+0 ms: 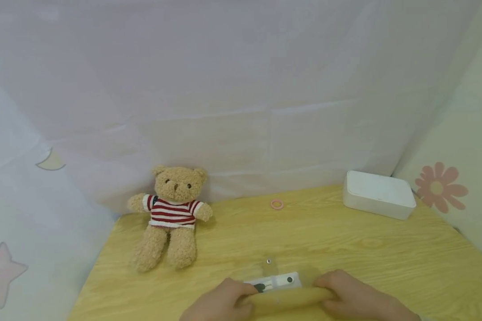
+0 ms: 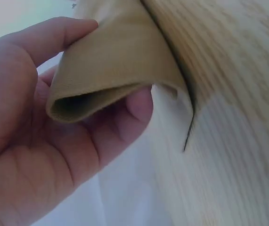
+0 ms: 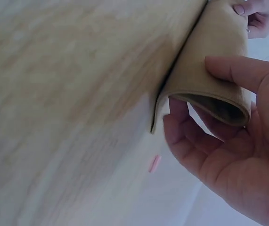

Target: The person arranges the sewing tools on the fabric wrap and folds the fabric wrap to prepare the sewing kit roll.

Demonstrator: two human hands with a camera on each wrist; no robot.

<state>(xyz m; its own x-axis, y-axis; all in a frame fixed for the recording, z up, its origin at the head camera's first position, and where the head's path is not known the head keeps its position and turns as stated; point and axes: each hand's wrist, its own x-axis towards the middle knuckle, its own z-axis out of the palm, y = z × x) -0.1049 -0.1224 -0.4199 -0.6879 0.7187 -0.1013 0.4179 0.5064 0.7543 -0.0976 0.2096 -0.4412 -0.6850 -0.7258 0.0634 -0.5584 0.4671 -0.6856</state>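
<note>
A tan, leather-like folded case [image 1: 289,298] lies across the front of the table between both hands. My left hand [image 1: 222,301] pinches its left end, thumb on top and fingers underneath. At the other end my right hand [image 1: 355,294] grips it the same way. Both wrist views show the material bent over into a loop, with open layers at each end. Behind the fold in the head view, a pale strip [image 1: 283,279] shows dark and white small items; their kind is unclear. A metal snap [image 1: 268,261] sits just beyond it.
On the wooden table [image 1: 305,236], a teddy bear [image 1: 172,214] in a striped sweater sits at the left. A pink ring [image 1: 277,204] lies near the back edge. The white box [image 1: 379,194] stands at the back right, before a hanging cloth [image 1: 241,89].
</note>
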